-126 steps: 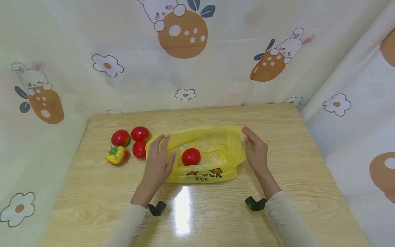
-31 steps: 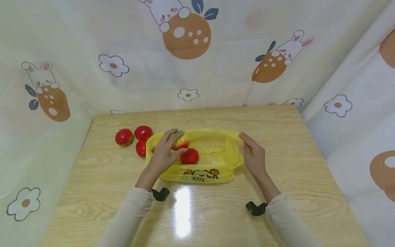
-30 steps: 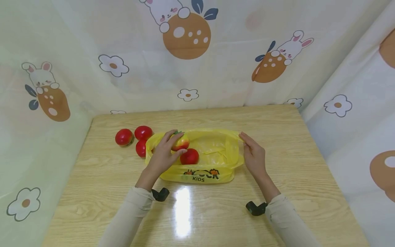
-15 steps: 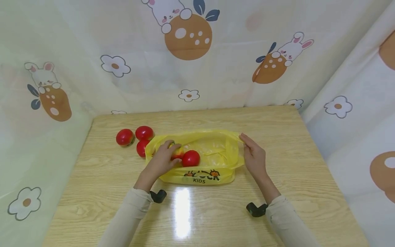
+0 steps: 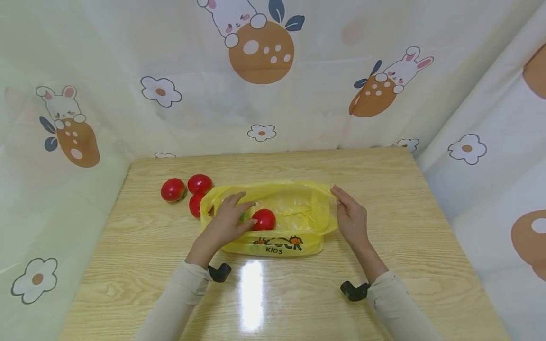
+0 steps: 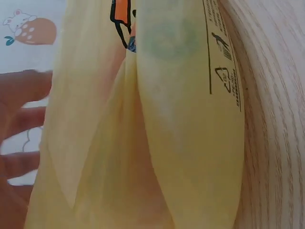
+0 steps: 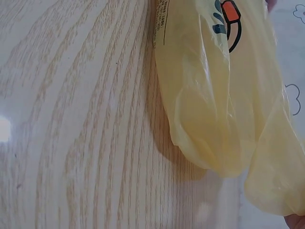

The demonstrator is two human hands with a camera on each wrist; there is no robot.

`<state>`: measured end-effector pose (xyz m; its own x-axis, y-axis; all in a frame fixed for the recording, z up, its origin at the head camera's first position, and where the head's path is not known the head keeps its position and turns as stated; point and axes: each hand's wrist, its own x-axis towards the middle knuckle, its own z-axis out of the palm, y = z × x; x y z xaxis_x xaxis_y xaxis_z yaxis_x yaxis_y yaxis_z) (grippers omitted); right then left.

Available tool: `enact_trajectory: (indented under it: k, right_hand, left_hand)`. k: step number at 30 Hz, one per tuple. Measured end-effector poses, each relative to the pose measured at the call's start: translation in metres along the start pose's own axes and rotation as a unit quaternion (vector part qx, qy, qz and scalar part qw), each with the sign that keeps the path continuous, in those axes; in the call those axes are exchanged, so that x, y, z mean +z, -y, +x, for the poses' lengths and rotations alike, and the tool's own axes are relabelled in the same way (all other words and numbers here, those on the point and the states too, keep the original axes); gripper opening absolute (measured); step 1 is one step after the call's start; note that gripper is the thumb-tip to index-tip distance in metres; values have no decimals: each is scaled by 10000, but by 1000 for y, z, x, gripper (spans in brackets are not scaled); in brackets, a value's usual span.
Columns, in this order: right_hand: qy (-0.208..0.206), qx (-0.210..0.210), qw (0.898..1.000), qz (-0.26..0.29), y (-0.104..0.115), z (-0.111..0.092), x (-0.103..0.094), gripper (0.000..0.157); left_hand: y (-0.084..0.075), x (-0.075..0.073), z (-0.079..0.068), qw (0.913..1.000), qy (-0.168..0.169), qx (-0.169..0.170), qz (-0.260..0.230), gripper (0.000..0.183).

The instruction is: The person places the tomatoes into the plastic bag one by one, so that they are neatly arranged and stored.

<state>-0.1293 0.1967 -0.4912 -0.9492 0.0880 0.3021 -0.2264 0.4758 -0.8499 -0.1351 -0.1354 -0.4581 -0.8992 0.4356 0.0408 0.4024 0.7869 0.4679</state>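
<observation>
A yellow plastic bag with "KIDS" printed on it lies on the table, its mouth spread wide. Inside it sits a round red fruit. Beside that, a bit of green leafy top shows under my left hand; the yellow-red fruit below it is mostly hidden. My left hand reaches into the bag's left side with fingers apart; in the left wrist view its fingers show beyond the yellow plastic. At the right end, my right hand pinches the bag's rim; only a fingertip appears in the right wrist view.
Left of the bag on the wooden table lie a red fruit, another at the back and a third partly behind the bag's edge. A patterned curtain hangs behind the table.
My left hand has lowered the yellow-red fruit into the bag, and its fingers have loosened and spread from it. That fruit earlier lay on the table at left. The right hand keeps holding the rim.
</observation>
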Motion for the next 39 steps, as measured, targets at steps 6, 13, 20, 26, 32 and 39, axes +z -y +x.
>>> enact_trajectory:
  k: [6,13,20,26,32,39]
  right_hand:
    - [5,-137,9999,-77,-1,1,3,35]
    - [-199,-57,9997,-120,-5,3,0,36]
    - [-96,47,9999,-65,-5,3,0,36]
    - [-158,-3,9997,-193,-4,0,-5,35]
    - [-161,162,9997,17,-6,-2,-4,37]
    - [-158,261,9995,101,-8,-1,-1,37]
  left_hand:
    - [1,-13,-2,9896,-1368,427,-86,34]
    - [9,-35,-2,9463,-2946,33,-1333,21]
    - [42,-49,-18,9141,-3666,-873,-1494,20]
    - [67,-49,-20,8942,-4004,-1405,-1427,22]
    - [95,-44,-19,8732,-4446,-1564,-1240,22]
    - [130,-46,-17,8739,-4286,-1977,-1166,28]
